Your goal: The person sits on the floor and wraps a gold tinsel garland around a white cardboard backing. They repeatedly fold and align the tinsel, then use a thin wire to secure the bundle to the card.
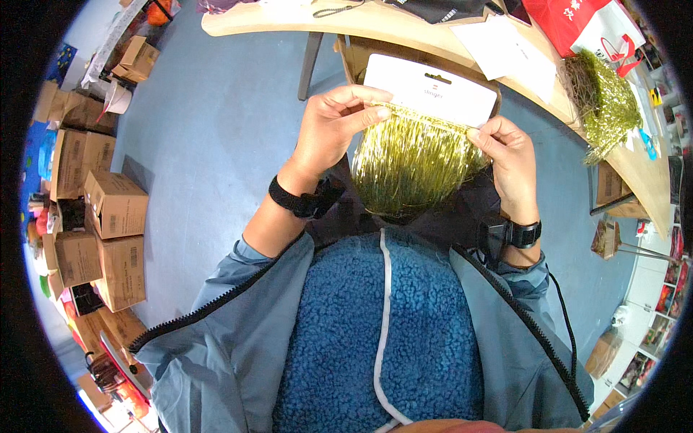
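A gold tinsel fringe (419, 162) hangs below a white header card (432, 89) that has a hanger slot and some printing. At the fringe's upper left corner, my left hand (338, 122) pinches its top band and the card's lower edge between thumb and fingers. My right hand (506, 149) pinches the band's right end, near the card's lower right corner. The strands fall freely between both hands, over my dark-clad lap. Behind the card stands an open cardboard box (354, 59), partly hidden.
A curved wooden table (260, 24) runs across the top and right, bearing white paper (509, 51), a red and white bag (574, 21) and more gold tinsel (614, 103). Cardboard boxes (116, 208) are stacked at the left. A dustpan (605, 238) stands at the right.
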`<state>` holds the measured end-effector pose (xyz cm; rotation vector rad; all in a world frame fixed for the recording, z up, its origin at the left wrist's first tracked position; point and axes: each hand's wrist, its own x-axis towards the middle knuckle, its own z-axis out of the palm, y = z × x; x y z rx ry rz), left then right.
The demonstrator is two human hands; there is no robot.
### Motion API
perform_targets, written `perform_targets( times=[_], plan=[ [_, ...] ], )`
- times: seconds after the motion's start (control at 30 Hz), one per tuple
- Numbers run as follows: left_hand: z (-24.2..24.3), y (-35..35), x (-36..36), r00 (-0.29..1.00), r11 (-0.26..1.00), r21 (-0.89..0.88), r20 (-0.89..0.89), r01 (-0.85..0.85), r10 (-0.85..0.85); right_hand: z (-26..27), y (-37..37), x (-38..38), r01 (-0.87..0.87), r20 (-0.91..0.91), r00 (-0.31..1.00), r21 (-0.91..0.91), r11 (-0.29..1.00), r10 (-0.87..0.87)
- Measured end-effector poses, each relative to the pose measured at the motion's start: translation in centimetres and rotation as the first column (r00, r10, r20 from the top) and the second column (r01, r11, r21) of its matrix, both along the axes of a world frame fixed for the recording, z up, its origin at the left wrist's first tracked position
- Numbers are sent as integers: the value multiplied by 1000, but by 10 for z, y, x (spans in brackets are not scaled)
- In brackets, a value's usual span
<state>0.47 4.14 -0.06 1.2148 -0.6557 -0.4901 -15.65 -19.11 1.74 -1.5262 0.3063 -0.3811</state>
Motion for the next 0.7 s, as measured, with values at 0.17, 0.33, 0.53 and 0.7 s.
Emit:
perform_targets(
  times=[0.17,0.33,0.53,0.7],
  plan=[
    [0,0,2,998,1000,14,56,-25,24,0,-4,-1,-17,-1,1000,50,999,17],
    [-1,0,2,996,998,63,90,-23,17,1,-8,-1,-4,-94,996,-15,1000,2],
    [-4,-2,3,996,995,102,90,-10,1,0,-9,-1,20,-122,992,-10,1000,-21],
    [-6,-1,4,998,996,89,59,-4,-1,-3,-8,0,33,-78,996,4,999,-33]
  ],
)
